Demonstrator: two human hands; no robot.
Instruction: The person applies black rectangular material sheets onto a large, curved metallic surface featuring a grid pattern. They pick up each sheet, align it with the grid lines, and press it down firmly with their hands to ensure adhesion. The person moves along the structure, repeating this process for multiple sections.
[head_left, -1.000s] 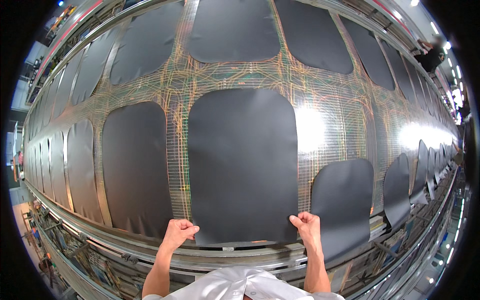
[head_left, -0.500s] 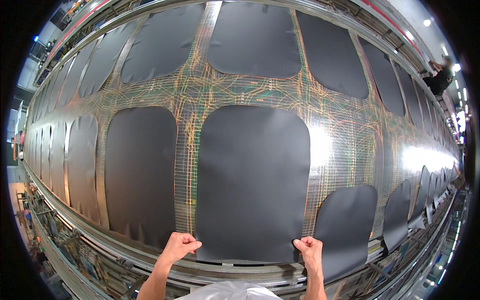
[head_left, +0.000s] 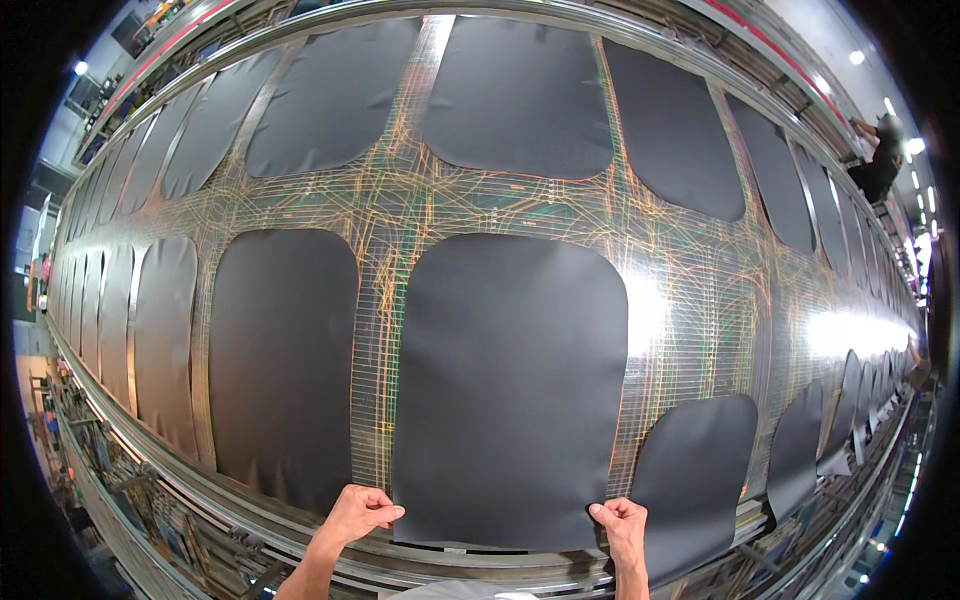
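A large black sheet point(head_left: 512, 390) with rounded far corners lies in front of me on a long table marked with coloured lines point(head_left: 378, 330). My left hand point(head_left: 362, 514) pinches its near left corner between thumb and fingers. At the near right corner, my right hand point(head_left: 623, 524) pinches the same sheet. The sheet's near edge reaches over the metal rail at the table's front. A second black sheet point(head_left: 283, 360) lies flat just left of my left hand. To the right, another black sheet point(head_left: 695, 480) hangs partly over the front edge.
A far row of black sheets point(head_left: 520, 95) runs along the table's other side. Metal rails point(head_left: 440, 562) border the near edge. Bright glare point(head_left: 645, 310) covers part of the table's surface at right. Another person point(head_left: 878, 165) stands at the far right edge.
The whole scene sits slightly lower in the picture, as the view has tilted up a little. Both hands keep their pinch on the sheet's near corners, and the sheet lies almost the same.
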